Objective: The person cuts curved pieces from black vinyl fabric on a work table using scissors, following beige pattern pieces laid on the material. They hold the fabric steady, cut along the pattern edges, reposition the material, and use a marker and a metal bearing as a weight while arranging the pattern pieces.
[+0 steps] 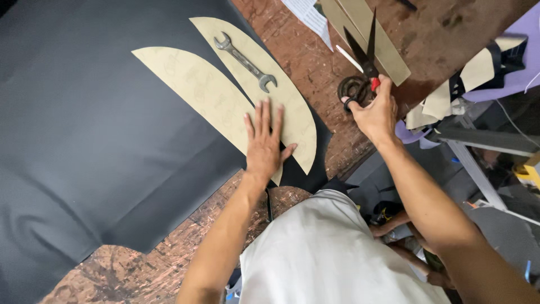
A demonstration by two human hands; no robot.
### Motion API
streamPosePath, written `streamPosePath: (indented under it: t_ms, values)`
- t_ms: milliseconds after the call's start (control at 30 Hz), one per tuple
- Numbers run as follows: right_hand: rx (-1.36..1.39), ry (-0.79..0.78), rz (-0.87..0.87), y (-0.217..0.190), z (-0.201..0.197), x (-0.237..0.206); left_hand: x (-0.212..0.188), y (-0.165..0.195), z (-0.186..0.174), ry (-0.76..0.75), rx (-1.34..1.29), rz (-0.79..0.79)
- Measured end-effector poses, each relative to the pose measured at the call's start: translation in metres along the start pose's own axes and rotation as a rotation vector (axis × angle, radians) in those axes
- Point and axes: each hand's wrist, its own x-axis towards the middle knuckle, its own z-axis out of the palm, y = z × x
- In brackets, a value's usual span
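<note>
The fingers (pixel 262 115) of the left hand (pixel 264 143) lie spread and flat, pressing the lower ends of two tan crescent-shaped card templates where they meet: the right-hand template (pixel 292 101) and the left-hand template (pixel 185 79). Both rest on a black sheet of leather-like material (pixel 84 141) spread across the worn brown desk (pixel 281 34). An open-ended spanner (pixel 245 61) lies on the right-hand template as a weight, well up from the palm.

The right hand (pixel 374 112) has its fingers curled around the dark loop handles of a pair of large black shears (pixel 363 62), which lie on the desk near a strip of tan card (pixel 388 50), blades slightly parted and pointing away from the body. Whether the fingers are threaded through the loops cannot be told.

Risks, as I judge them: the left-hand template carries no weight beyond the fingertips, so any easing of pressure could let it slide on the smooth black sheet and spoil the outline. The spanner could shift if the sheet is tugged. The parted blades could catch the card strip or nearby scraps (pixel 444 101) when lifted, and swinging them across brings the points toward the pressing hand. The sheet also shows creases that could distort a cut.
</note>
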Motion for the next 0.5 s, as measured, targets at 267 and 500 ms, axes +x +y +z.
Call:
streamPosePath:
  t_ms: [267,500]
  values:
    - [-0.073,0.058,-0.114,0.006,0.022,-0.005,-0.042,0.028,0.024,0.064,-0.068,0.054]
    - [0.287,-0.04,-0.085,-0.036,0.036,-0.033,-0.073,0.047,0.037,0.094,-0.096,0.091]
